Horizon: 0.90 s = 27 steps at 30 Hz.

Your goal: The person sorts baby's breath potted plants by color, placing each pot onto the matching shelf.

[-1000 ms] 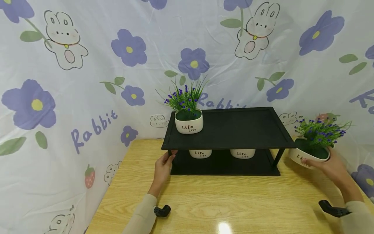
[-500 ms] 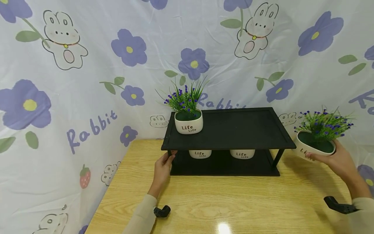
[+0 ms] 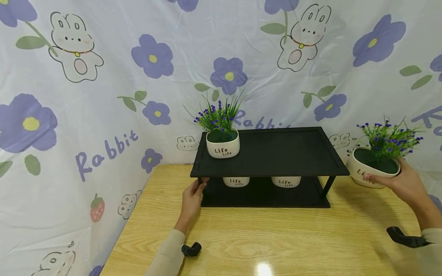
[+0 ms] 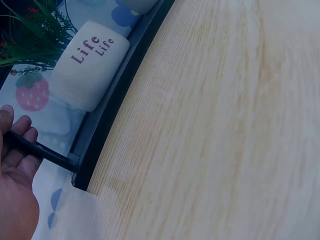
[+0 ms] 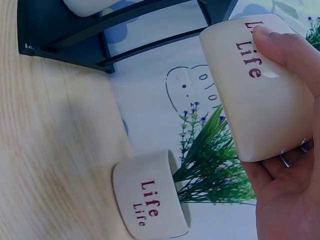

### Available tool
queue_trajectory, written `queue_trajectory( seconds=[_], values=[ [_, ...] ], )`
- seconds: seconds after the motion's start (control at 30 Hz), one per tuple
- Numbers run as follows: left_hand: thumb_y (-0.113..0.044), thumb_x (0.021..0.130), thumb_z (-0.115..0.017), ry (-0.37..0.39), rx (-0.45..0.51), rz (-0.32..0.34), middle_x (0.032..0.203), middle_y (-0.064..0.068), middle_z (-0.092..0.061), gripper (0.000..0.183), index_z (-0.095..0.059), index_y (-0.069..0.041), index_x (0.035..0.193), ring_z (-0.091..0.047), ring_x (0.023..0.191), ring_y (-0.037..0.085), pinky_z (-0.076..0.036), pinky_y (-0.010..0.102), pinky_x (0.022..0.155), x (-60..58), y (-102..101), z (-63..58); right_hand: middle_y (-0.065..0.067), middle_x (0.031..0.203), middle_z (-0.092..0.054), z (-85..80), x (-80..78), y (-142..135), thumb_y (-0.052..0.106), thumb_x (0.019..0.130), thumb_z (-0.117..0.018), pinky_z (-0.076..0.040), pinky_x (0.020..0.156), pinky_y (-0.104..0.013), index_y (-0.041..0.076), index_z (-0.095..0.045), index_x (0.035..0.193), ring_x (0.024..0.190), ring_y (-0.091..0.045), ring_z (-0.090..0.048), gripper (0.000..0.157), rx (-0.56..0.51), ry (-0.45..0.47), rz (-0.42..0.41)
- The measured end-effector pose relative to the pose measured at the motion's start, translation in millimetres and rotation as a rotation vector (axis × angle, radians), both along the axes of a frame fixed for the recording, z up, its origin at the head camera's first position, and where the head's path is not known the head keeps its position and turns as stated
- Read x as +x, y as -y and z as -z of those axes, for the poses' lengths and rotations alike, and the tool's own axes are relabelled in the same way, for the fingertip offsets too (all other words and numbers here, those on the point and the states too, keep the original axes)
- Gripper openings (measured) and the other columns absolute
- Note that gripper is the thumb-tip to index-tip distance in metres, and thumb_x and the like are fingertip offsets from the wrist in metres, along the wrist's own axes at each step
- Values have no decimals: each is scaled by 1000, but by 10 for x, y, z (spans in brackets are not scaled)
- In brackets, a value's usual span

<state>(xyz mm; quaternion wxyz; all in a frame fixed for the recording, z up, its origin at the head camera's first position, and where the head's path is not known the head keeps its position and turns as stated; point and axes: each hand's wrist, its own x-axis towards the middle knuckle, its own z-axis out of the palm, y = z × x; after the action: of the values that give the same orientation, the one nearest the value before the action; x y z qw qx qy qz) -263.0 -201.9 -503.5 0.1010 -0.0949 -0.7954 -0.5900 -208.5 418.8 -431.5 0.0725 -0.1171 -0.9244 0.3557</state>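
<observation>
My right hand [image 3: 409, 186] grips a white oval flowerpot [image 3: 358, 171] with purple flowers, thumb on its "Life" front. It is raised above the table, right of a black two-tier rack [image 3: 283, 153]. My left hand [image 3: 192, 197] holds the rack's front left post [image 4: 47, 155]. One potted plant [image 3: 223, 148] stands at the left of the top tier. Two more pots, a left one [image 3: 236, 181] and a right one [image 3: 286, 181], sit on the lower tier, their plants mostly hidden by the top board. Below the lifted pot, in the right wrist view, another potted plant [image 5: 145, 195] stands on the table.
The wooden table [image 3: 241, 237] reaches forward from the rack. A white cloth [image 3: 114, 115] printed with rabbits and purple flowers hangs behind and to the left. Black camera mounts [image 3: 191, 249] are worn at both wrists.
My right hand has lifted the flowerpot up and slightly to the right, away from beside the rack's right end. My left hand has stayed at the post.
</observation>
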Motion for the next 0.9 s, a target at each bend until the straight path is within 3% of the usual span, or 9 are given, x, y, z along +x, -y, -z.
queue_trajectory(
  seconds=[0.07, 0.13, 0.27, 0.43, 0.6, 0.73, 0.9],
  values=[
    [-12, 102, -53, -1, 4, 8, 130, 16, -64, 29, -63, -12, 130, -65, 101, 27, -50, 22, 94, 3, 3, -1, -40, 154, 9, -23, -7, 4, 49, 87, -69, -26, 90, -80, -3, 14, 153, 134, -68, -10, 118, 10, -7, 1],
    [-11, 102, -53, -9, 17, 10, 131, 17, -63, 30, -63, -11, 130, -59, 123, 28, -48, 29, 103, -17, 9, 39, -39, 155, 10, -46, -15, 13, 49, 87, -70, -26, 90, -80, -3, 13, 153, 134, -68, -10, 118, 9, -11, 3],
    [-14, 102, -54, -22, 46, -3, 131, 16, -64, 29, -64, -13, 129, -55, 129, 28, -44, 41, 108, -105, 29, 199, -36, 156, 13, -100, -36, 24, 50, 87, -70, -24, 91, -81, 1, 16, 154, 136, -67, -6, 119, -20, -7, 3],
    [-21, 100, -57, -44, 52, -31, 128, 10, -67, 27, -67, -22, 125, -59, 126, 21, -45, 41, 107, -167, 38, 300, -36, 156, 13, -187, -71, 28, 51, 87, -69, -24, 92, -80, 0, 14, 154, 136, -66, -6, 118, 1, -9, 11],
    [-22, 100, -58, -45, 44, -45, 127, 7, -68, 26, -67, -25, 124, -59, 125, 18, -45, 40, 106, -161, 37, 297, -39, 155, 8, -282, -107, 45, 52, 86, -68, -24, 93, -81, -1, 13, 154, 135, -67, -10, 119, 32, -11, 17],
    [-20, 100, -57, -25, 41, -42, 129, 10, -66, 27, -66, -21, 125, -58, 126, 21, -44, 44, 108, -145, 36, 275, -41, 154, 6, -359, -121, 65, 52, 86, -68, -24, 93, -81, 0, 13, 154, 134, -68, -12, 118, 45, -17, 17],
    [-12, 101, -55, -8, 49, -4, 131, 19, -63, 29, -64, -10, 128, -56, 129, 29, -42, 46, 108, -65, 12, 115, -44, 152, 0, -450, -144, 82, 49, 87, -68, -26, 92, -81, -1, 13, 154, 130, -69, -18, 116, 57, -33, 2]
  ],
)
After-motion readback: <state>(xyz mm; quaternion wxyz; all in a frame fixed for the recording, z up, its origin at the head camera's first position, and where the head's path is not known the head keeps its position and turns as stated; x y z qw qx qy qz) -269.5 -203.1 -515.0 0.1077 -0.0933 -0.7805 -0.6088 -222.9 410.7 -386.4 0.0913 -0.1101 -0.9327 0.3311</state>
